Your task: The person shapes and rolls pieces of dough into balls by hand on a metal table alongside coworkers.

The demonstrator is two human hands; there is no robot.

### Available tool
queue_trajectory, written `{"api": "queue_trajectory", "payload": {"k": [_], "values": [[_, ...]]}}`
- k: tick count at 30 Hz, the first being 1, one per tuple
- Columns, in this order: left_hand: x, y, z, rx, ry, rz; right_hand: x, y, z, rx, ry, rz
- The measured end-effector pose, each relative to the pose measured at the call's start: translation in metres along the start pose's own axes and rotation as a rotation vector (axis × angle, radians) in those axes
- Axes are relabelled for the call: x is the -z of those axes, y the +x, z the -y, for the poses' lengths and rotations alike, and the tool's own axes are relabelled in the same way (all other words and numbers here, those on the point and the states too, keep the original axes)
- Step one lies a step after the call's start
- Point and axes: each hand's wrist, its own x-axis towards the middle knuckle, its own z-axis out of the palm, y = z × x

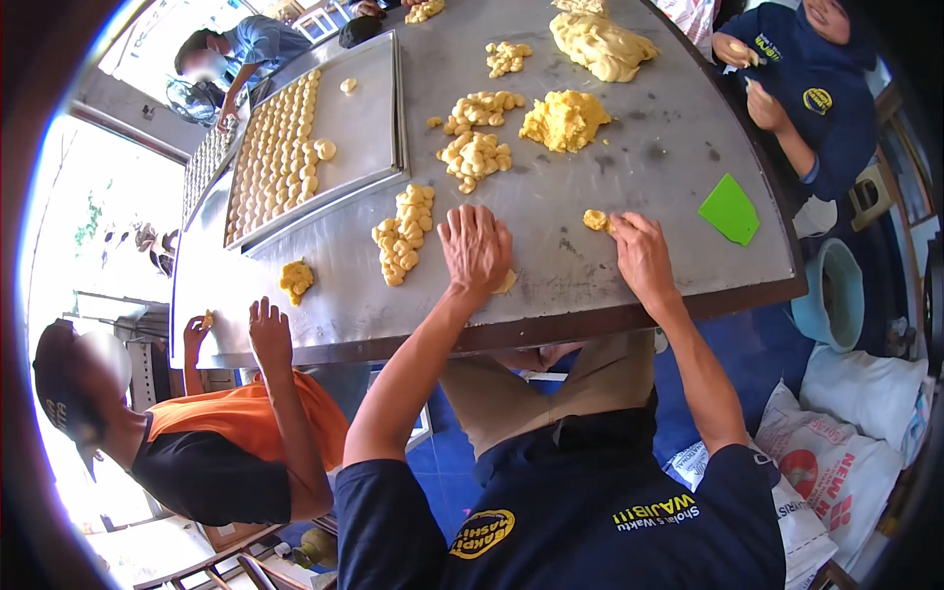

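Observation:
My left hand [474, 251] lies palm down on the steel tabletop, fingers extended, over a pale piece of dough [504, 283] that is mostly hidden by it. My right hand [639, 251] has its fingertips closed on a small lump of yellow filling [596, 220] at the table surface. Clusters of small dough balls [401, 236] [474, 157] sit left of and beyond my left hand. Farther back are a crumbly yellow mound [565, 121] and a large mass of pale dough [600, 44]. A green scraper [728, 209] lies to the right of my right hand.
A metal tray [354, 138] holds rows of dough rounds at the back left. A co-worker in orange [226, 433] works close on my left, another [251, 54] at the far left, a third [811, 108] across at the right. A blue tub [834, 295] and sacks [816, 472] stand at the lower right.

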Motion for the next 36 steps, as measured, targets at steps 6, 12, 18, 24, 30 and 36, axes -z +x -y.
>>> {"api": "queue_trajectory", "payload": {"k": [6, 12, 18, 24, 30, 36], "values": [[0.012, -0.018, -0.014, -0.049, 0.111, 0.042, 0.008, 0.014, 0.003, 0.107, -0.251, 0.314], [0.031, -0.060, -0.031, 0.050, 0.123, 0.034, 0.012, -0.005, -0.035, -0.018, -0.069, 0.125], [0.042, -0.076, -0.018, 0.162, -0.259, 0.066, 0.016, -0.045, 0.020, 0.075, -0.101, 0.143], [0.031, -0.067, -0.044, 0.551, -0.908, 0.033, 0.024, -0.038, 0.062, -0.031, 0.400, 0.120], [0.031, -0.069, -0.084, 0.489, -1.044, -0.019, -0.006, -0.035, 0.101, -0.080, 0.532, 0.079], [0.037, -0.056, -0.046, 0.361, -0.756, 0.343, 0.003, -0.026, 0.108, 0.120, 0.502, 0.119]]}}
